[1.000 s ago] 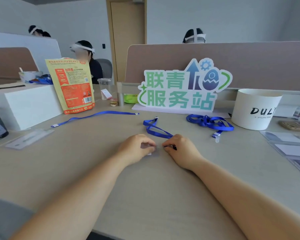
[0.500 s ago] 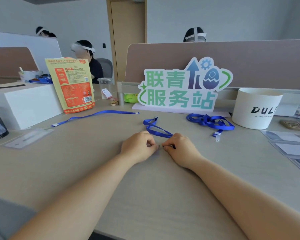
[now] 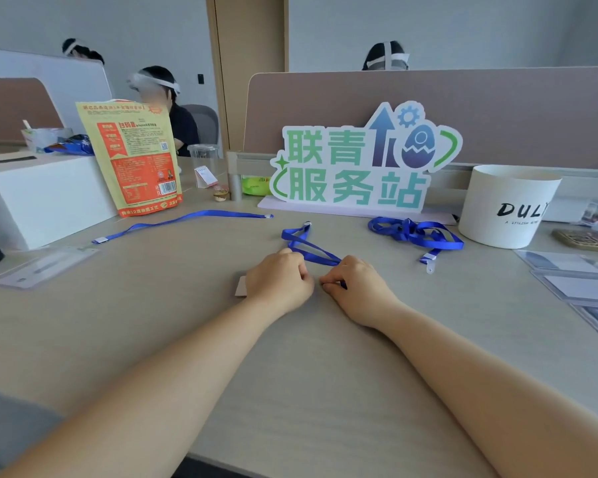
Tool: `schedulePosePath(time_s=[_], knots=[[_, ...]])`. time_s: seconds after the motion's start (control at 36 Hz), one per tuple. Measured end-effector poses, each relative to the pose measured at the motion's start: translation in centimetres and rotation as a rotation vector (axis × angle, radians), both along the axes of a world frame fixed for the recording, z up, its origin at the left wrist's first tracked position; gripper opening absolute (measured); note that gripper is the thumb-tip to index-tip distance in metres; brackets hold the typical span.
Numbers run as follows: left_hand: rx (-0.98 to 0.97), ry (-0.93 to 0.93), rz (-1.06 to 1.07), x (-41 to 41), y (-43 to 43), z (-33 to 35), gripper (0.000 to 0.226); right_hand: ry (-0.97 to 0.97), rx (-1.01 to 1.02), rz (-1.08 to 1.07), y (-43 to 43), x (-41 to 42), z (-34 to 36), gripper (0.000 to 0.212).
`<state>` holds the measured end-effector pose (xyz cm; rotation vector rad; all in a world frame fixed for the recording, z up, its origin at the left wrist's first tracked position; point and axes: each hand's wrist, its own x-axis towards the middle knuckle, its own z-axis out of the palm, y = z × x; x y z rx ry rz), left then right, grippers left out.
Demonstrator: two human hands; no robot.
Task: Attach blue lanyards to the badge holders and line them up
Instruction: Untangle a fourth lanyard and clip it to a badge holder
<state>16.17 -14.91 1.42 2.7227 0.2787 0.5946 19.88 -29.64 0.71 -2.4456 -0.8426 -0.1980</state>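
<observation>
The two hands have drawn together over the last second. A moment ago a pale scrap of plastic showed in the gap between them; now that gap is all but gone and the fingertips nearly meet near the middle of the table. The left hand sits with its fingers curled over the badge holder, gripping it against the tabletop, so only a pale corner pokes out on the hand's left side. The right hand pinches the near end of the blue lanyard, a sliver of blue showing under its fingers. The rest of the strap runs away from the hand in a loose loop to its far end, much where it lay before. To my eye this is the clipping step itself, with the lanyard's fastener being worked into the holder's slot. The joint is hidden under the knuckles, so I cannot tell whether it has caught yet. Nothing else has stirred. A straight lanyard lies stretched out at the far left with a clear holder near its end. A tangled bunch of lanyards waits at the far right beside the white tub. A stack of empty holders sits at the right edge, so I judge most of the job is yet to be done.
</observation>
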Motion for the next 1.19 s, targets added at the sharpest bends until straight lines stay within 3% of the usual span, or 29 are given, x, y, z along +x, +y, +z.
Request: schedulePosePath(time_s=[0.17, 0.31, 0.36, 0.44, 0.56, 0.81, 1.0, 1.11, 1.19], knots=[[-0.116, 0.042, -0.043, 0.2, 0.8, -0.3, 0.024, 0.003, 0.016, 0.008, -0.2, -0.2, 0.0, 0.02], [-0.255, 0.008, -0.279, -0.4, 2.7, -0.4, 0.015, -0.027, 0.041, -0.006, -0.4, 0.1, -0.1, 0.019], [-0.23, 0.045, -0.327, -1.0, 3.4, 0.1, 0.04, -0.04, 0.04, -0.006, -0.4, 0.1, -0.1, 0.019], [-0.046, 0.249, -0.291, -2.0, 3.8, 0.9, 0.086, -0.041, 0.053, -0.013, -0.5, -0.1, 0.0, 0.02], [0.03, 0.343, -0.26, -2.1, 3.6, 0.9, 0.099, -0.057, 0.114, -0.033, -0.7, 0.0, 0.1, 0.022], [-0.086, 0.223, -0.279, -1.4, 3.6, 0.5, 0.095, -0.114, 0.254, -0.014, -0.6, 0.1, 0.2, 0.019], [-0.235, 0.066, -0.347, -1.0, 3.7, 0.2, 0.106, -0.097, 0.213, -0.012, -0.7, 0.4, 0.0, 0.022], [-0.307, 0.011, -0.381, -1.4, 3.2, 0.4, 0.096, -0.119, 0.209, -0.002, -0.7, 0.4, -0.1, 0.023], [-0.344, -0.002, -0.39, -1.3, 3.2, 0.3, 0.1, -0.121, 0.242, 0.0, -0.7, 0.3, 0.0, 0.021]])
